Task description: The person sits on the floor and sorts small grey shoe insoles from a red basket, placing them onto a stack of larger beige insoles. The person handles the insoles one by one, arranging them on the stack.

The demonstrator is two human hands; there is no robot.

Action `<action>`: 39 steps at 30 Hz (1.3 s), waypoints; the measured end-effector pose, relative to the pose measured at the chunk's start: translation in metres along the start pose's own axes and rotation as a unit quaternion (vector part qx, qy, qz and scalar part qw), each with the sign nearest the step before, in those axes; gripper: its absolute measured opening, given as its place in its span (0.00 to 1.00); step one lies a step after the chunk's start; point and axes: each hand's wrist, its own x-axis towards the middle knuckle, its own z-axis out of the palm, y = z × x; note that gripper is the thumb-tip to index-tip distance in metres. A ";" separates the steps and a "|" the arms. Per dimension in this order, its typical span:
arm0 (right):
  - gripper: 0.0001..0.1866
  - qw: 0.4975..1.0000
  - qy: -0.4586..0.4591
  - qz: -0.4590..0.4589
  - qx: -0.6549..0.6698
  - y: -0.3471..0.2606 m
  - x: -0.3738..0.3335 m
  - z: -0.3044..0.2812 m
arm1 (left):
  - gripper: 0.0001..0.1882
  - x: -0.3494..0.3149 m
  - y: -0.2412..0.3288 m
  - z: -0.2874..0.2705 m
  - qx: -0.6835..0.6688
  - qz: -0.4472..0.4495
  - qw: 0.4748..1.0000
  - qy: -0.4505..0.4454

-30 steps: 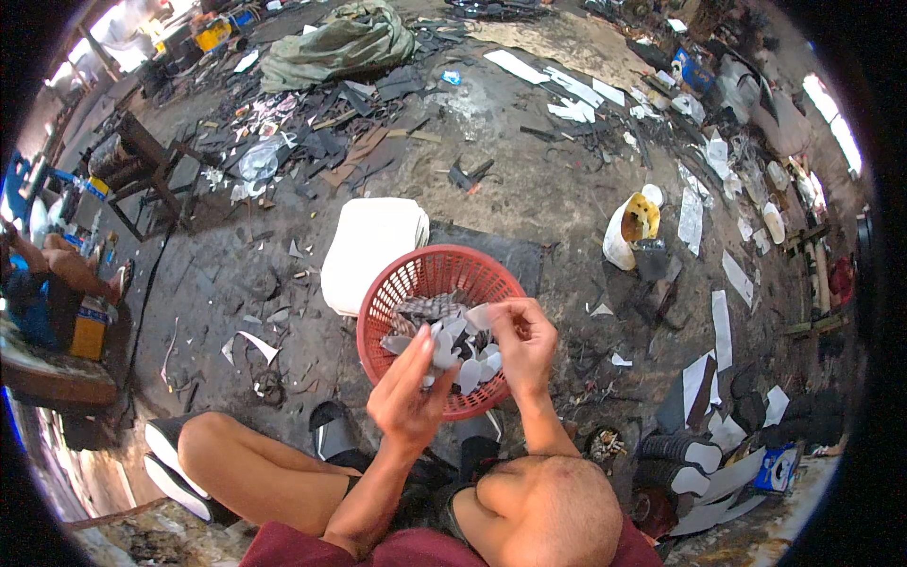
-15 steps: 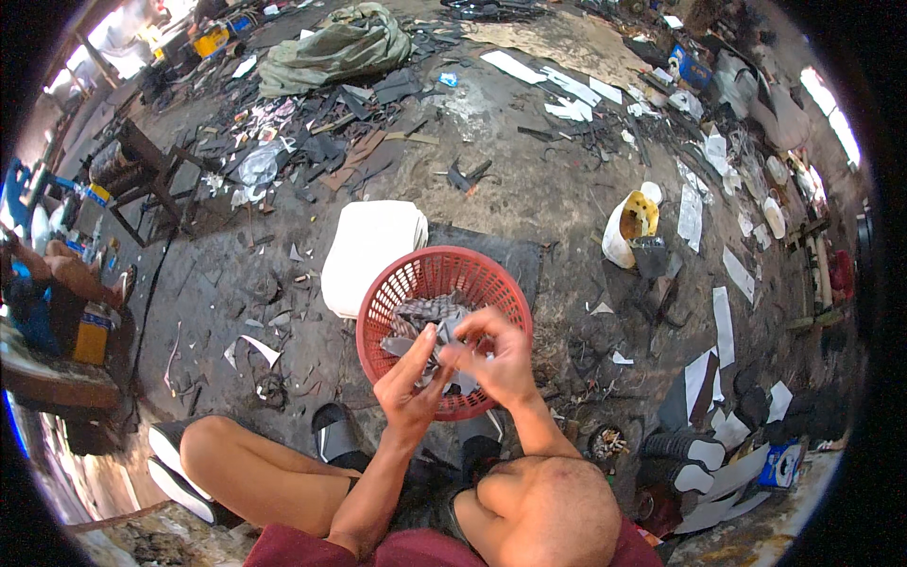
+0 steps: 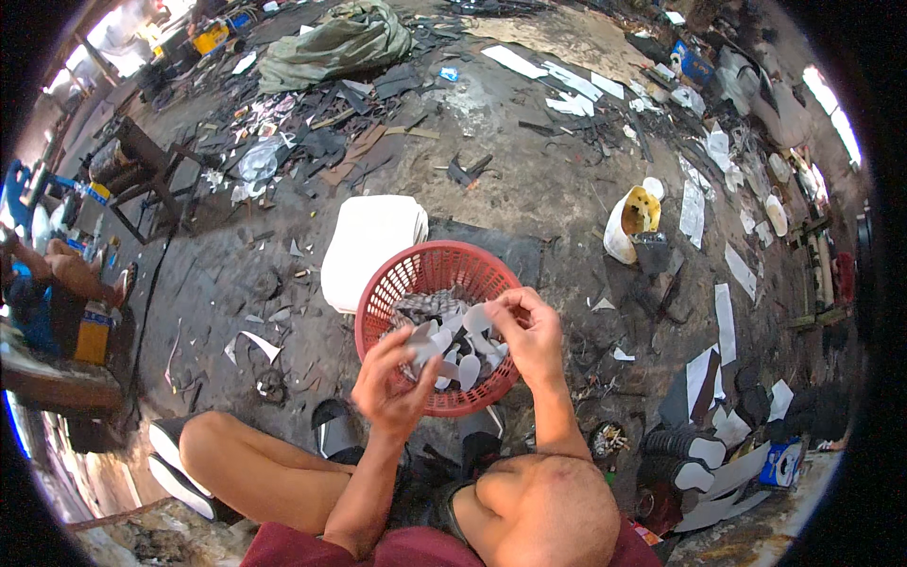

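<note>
A red plastic basket (image 3: 380,283) stands on the floor in front of me, holding many small grey and white cut pieces (image 3: 469,370) and a crumpled striped cloth (image 3: 427,304). Above its right side, my right hand (image 3: 531,333) pinches a thin rounded grey piece (image 3: 479,318) between thumb and fingertips. My left hand (image 3: 389,383) is over the near left rim, its thumb and fingers apart. A blurred grey piece (image 3: 422,348) shows by those fingertips; whether they touch it is unclear.
Behind the basket's left side lies a folded white stack (image 3: 371,248). A cut white container (image 3: 621,231) stands to the right. Scraps litter the floor, with a large green sack (image 3: 335,47) farther off. Another person's leg (image 3: 80,274) shows at far left. Shoes (image 3: 682,460) lie right of my knee.
My hands were together over the basket, fingering grey pieces. They have moved apart, the left outward and the right up and rightward with one piece. More pale pieces show in the basket.
</note>
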 end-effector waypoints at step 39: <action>0.09 0.912 -0.148 -0.240 -0.299 -0.017 0.022 -0.023 | 0.33 -0.009 -0.051 0.016 -0.255 -0.389 0.885 -0.014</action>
